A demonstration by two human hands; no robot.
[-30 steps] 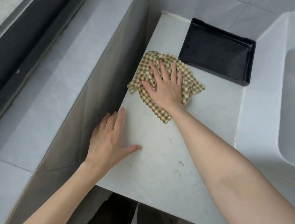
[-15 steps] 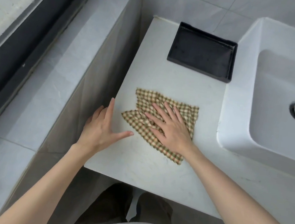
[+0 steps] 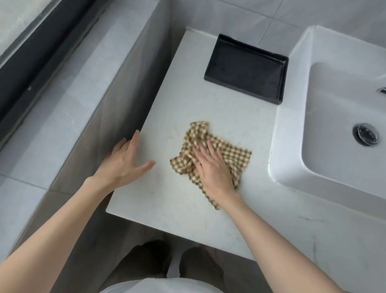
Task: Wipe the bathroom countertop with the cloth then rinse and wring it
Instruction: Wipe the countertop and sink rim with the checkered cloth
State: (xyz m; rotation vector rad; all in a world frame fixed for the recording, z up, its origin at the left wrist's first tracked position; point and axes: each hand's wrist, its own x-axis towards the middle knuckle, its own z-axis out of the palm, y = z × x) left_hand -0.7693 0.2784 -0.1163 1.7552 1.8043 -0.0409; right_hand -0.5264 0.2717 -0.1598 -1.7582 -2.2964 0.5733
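Head view, white countertop [image 3: 192, 102], tiled wall [image 3: 228, 9], left hand [image 3: 122, 162] grip wide, right hand [image 3: 213, 170] flat on cloth [image 3: 234, 154].

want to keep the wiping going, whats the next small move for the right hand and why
Probably slide the cloth rightward along the countertop strip in front of the sink. The right hand lies flat on the cloth mid-counter, and dark marks show on that strip. The left hand rests at the counter's left edge.
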